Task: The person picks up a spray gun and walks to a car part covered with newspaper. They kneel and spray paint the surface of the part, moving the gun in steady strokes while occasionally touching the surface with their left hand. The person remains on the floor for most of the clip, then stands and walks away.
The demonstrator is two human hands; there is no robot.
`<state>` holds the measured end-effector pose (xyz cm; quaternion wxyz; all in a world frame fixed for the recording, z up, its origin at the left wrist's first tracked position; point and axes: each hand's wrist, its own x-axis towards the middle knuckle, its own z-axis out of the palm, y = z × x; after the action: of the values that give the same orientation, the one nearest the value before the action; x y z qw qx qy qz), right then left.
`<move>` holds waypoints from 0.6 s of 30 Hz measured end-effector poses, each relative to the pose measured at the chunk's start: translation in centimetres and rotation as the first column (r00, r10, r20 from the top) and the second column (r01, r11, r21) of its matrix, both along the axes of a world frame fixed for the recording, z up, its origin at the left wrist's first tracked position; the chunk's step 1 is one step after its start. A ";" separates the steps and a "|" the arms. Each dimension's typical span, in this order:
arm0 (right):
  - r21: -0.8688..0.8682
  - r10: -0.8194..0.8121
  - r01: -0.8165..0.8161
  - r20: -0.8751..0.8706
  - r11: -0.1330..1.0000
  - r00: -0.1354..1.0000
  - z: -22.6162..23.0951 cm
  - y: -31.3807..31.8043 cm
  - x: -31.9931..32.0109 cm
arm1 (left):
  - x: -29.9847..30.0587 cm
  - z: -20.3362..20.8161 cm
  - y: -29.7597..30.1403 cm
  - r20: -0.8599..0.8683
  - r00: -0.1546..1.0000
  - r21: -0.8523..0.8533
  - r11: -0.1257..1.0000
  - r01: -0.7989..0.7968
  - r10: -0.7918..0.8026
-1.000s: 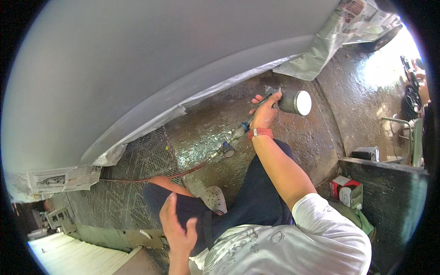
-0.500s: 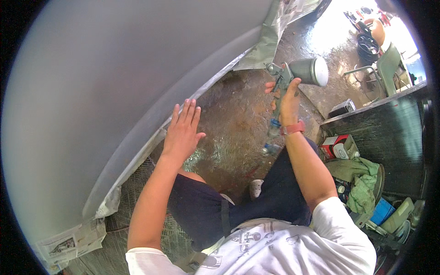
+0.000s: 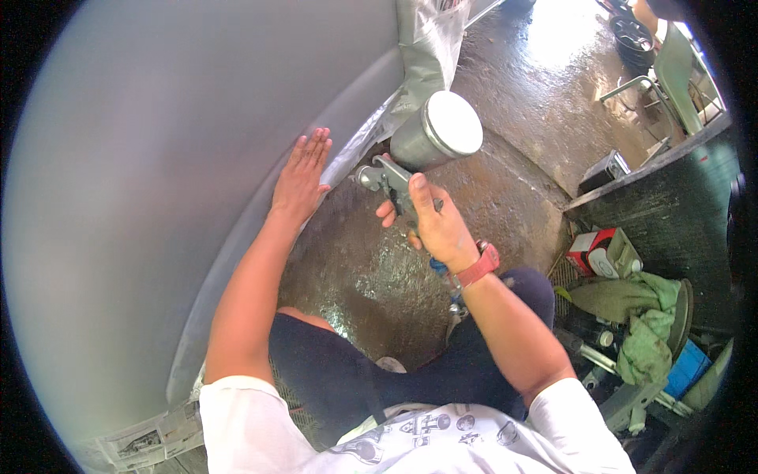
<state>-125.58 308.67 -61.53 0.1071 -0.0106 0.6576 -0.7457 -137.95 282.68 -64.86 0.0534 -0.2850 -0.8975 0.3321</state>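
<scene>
The large curved grey panel [image 3: 197,134] fills the left side of the view. To its right, the spray gun [image 3: 401,188] sits in the right hand [image 3: 444,229], its nozzle end turned toward the panel and near its lower edge, though apart from it. The fingers of that hand are closed round the grip, with the thumb along the back, probably to keep the gun steady and its nozzle end on the panel side; whether the trigger is pressed I cannot tell. The cup [image 3: 410,144] rides above the gun body, tilted away from the panel, and its white lid [image 3: 455,124] faces up, presumably so that the contents can run down without spilling.

The left hand [image 3: 298,180] holds nothing: its fingers are straight and close together, lying over the panel's lower border, perhaps as a guide or to feel the surface. Contact is unclear from this angle.

A silvery sheet [image 3: 430,67] hangs from the panel's far end and newspaper [image 3: 150,444] lines its near end, likely as masking. Well right of the panel lie a red-and-white container [image 3: 604,251] and a green cloth [image 3: 649,347].
</scene>
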 end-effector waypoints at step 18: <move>-0.256 -0.228 0.301 0.278 0.919 0.933 -0.7 2.8 -3.2 | 1.6 -0.9 -2.1 0.221 0.975 -0.254 0.962 0.095 -0.037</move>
<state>-128.74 311.42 -62.21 0.0815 0.1544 0.5165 -0.8383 -136.40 280.55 -65.74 -0.0706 -0.3536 -0.8359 0.4138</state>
